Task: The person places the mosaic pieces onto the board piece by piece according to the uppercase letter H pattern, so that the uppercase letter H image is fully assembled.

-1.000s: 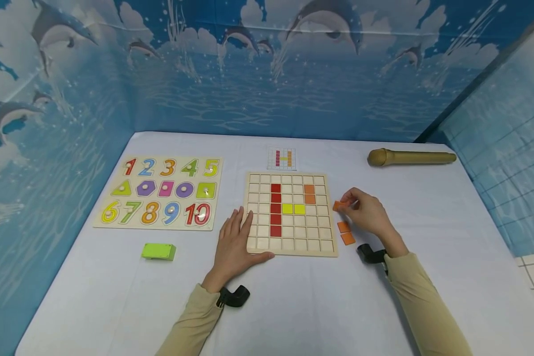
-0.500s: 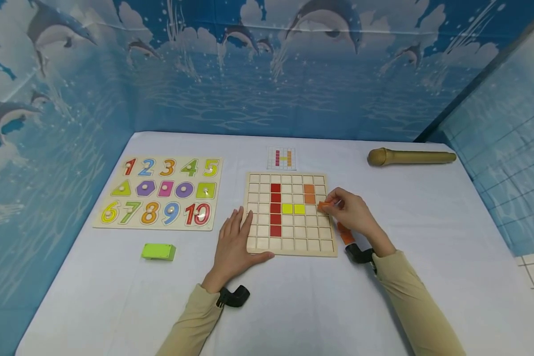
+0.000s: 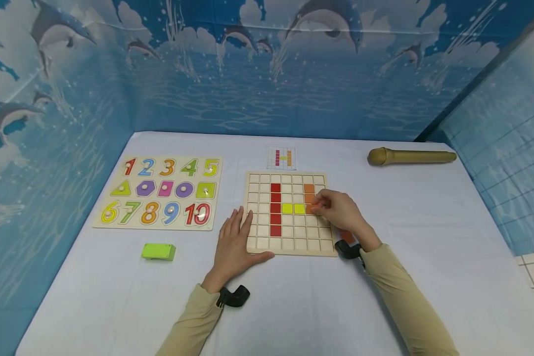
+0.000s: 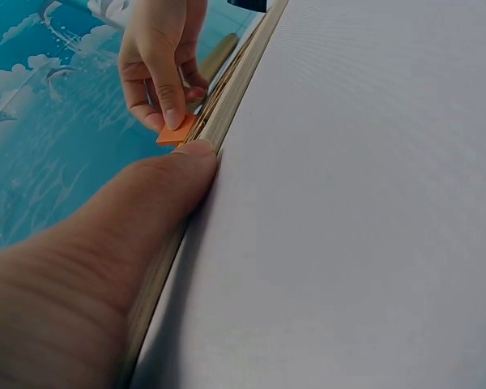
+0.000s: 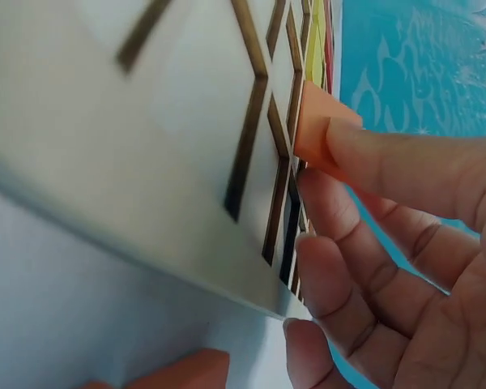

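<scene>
My right hand [image 3: 339,208] pinches an orange square tile [image 5: 317,126] between thumb and fingers, right at the wooden grid board [image 3: 289,245]. In the head view this tile sits over the cell just right of two yellow tiles [image 3: 293,208] and below the orange tiles [image 3: 309,189] in the board. A column of red tiles [image 3: 276,210] fills cells on the left. My left hand [image 3: 235,247] rests with straight, spread fingers along the board's left side, its thumb at the near edge. More loose orange tiles [image 3: 347,236] lie right of the board, partly hidden by the right wrist.
A small pattern card [image 3: 281,158] lies behind the board. To the left are a number and shape puzzle board [image 3: 157,193] and a green block [image 3: 158,251]. A brown microphone-shaped object [image 3: 411,157] lies at the back right. Both wrists wear black cameras.
My right hand has carried the orange tile leftward from beside the board to the cell beside the yellow tiles. The left hand has stayed in place.
</scene>
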The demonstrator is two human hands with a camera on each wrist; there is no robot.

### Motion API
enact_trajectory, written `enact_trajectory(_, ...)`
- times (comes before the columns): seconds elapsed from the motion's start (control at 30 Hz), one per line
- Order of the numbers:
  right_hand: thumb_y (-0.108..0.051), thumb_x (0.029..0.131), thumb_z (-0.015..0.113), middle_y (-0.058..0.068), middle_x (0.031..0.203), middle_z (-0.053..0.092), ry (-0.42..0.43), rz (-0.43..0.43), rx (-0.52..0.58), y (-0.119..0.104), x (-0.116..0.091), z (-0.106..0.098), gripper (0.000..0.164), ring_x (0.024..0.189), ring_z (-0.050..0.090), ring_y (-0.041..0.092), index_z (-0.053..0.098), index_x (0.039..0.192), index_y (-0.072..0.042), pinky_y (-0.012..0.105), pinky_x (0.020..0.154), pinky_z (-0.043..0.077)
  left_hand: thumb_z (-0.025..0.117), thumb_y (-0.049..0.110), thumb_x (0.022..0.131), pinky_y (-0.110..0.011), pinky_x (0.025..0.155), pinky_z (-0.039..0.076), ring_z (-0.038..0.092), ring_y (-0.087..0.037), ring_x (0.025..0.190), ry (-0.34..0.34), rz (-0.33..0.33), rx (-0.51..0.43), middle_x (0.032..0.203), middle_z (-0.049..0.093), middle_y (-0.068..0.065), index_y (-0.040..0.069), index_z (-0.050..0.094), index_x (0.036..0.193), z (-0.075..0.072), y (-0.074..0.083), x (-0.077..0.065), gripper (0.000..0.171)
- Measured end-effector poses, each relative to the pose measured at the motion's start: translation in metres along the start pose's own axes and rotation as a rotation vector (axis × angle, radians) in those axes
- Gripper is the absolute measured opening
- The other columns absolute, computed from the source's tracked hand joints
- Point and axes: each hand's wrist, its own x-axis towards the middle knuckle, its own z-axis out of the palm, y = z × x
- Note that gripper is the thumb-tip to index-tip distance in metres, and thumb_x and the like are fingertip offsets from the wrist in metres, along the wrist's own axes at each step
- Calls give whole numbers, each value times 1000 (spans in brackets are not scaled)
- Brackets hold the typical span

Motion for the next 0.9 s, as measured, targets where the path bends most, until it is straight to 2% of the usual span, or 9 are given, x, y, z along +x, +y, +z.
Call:
enact_trajectory(0.37,-11,88,68,4,77,65,46,10,-105,-4,0,2,5,65,53,19,71,88,-7,31,55,41,74,62,67,-49,110,11,11,-32,141,-2,-5,13,153,19,-19,4,28,149,0,-2,0,110)
enact_trajectory(0.6,-12,86,70,3,79,67,33,43,-123,-7,0,1,5,70,56,20,71,83,-8,33,59,43,74,61,67,-49,110,11,11,-32,141,-8,-10,3,153,19,-19,3,29,148,0,-1,0,110)
enact_trajectory(0.73,-14,87,70,4,83,67,11,39,-115,-5,-2,-1,7,72,56,20,73,87,-7,33,61,43,74,61,67,-49,110,11,11,-33,141,-9,-8,9,153,19,-19,3,28,149,0,-1,0,110)
enact_trajectory(0.9,-16,88,69,4,87,65,-36,26,-92,-1,-4,-3,17,74,53,20,72,100,-4,33,64,43,74,61,67,-49,110,12,11,-33,141,-2,-3,9,153,19,-20,3,28,149,0,-1,0,110)
